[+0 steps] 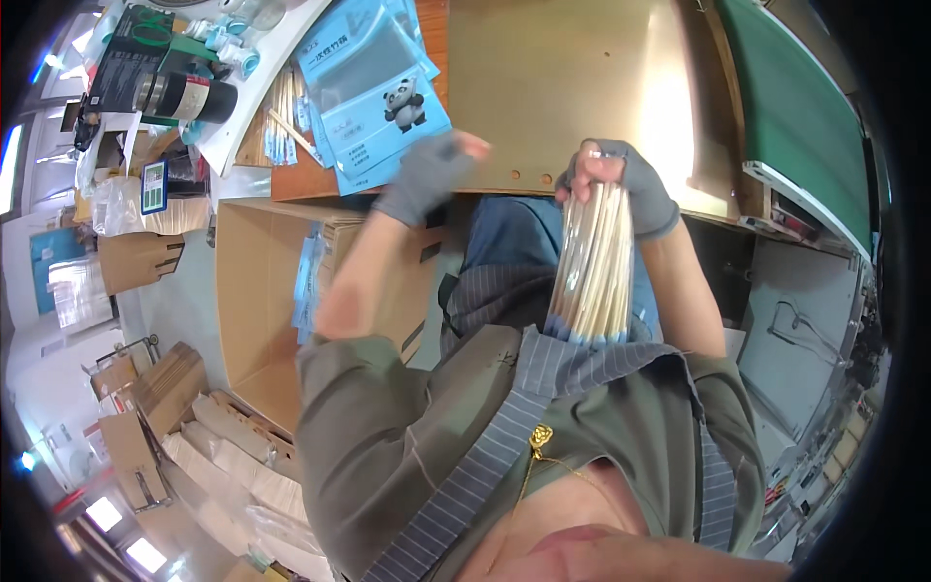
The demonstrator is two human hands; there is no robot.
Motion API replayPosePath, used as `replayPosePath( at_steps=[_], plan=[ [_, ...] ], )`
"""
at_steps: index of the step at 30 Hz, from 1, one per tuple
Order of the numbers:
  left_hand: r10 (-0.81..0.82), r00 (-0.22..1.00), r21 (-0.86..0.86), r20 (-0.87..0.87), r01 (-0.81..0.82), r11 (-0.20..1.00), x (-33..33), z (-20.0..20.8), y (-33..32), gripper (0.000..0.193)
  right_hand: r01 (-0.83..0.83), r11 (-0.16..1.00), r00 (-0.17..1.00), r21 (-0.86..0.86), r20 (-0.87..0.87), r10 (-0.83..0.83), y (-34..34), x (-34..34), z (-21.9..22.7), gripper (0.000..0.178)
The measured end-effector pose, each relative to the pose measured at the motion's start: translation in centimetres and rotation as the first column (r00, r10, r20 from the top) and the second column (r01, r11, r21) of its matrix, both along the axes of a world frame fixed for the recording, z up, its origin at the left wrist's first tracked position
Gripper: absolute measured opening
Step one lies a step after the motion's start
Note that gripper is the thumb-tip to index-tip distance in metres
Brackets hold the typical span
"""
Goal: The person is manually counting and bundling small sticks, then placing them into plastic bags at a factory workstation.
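My right hand (621,184), in a grey fingerless glove, is closed round the upper end of a clear bag of chopsticks (596,262). The bag hangs down in front of my apron, and the pale sticks have blue at their lower ends. My left hand (432,179), gloved alike, is raised beside a stack of blue printed bags (388,126) with a panda picture and clear windows. Its fingers look curled together; whatever they may hold is hidden. Loose chopsticks (284,121) with blue wrapping lie left of the stack.
A metal-topped work surface (562,87) lies ahead, with a green board (795,87) on its right. An open cardboard box (257,291) stands below left, blue packs (308,281) inside. A dark flask (189,97) rests on a white table (276,48) at far left.
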State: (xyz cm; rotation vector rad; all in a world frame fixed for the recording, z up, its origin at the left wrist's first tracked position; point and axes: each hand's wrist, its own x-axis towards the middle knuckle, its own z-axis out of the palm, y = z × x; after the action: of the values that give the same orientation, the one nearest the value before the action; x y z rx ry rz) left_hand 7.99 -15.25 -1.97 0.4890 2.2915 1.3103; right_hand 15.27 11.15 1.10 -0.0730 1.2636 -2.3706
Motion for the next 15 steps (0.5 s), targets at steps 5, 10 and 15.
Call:
replayPosePath(
  at_steps=[5, 10, 15],
  plan=[
    [-0.333, 0.783, -0.785, -0.525, -0.293, 0.546, -3.3, -3.6, -10.8, 0.034, 0.069, 0.998, 0.997, -0.004, 0.016, -0.069, -0.4, 0.6, 0.4, 0.024],
    [-0.361, 0.786, -0.768, -0.502, -0.214, 0.603, -4.4, -3.8, -13.0, 0.021, 0.116, 0.993, 0.993, 0.039, 0.018, -0.117, -0.8, 1.0, 0.6, 0.023],
    [-0.226, 0.786, -0.545, -0.575, -0.162, 0.823, -5.8, -2.1, -14.6, 0.023, 0.093, 0.993, 0.995, 0.076, 0.020, -0.094, -1.3, 1.0, 0.8, 0.023]
  ],
)
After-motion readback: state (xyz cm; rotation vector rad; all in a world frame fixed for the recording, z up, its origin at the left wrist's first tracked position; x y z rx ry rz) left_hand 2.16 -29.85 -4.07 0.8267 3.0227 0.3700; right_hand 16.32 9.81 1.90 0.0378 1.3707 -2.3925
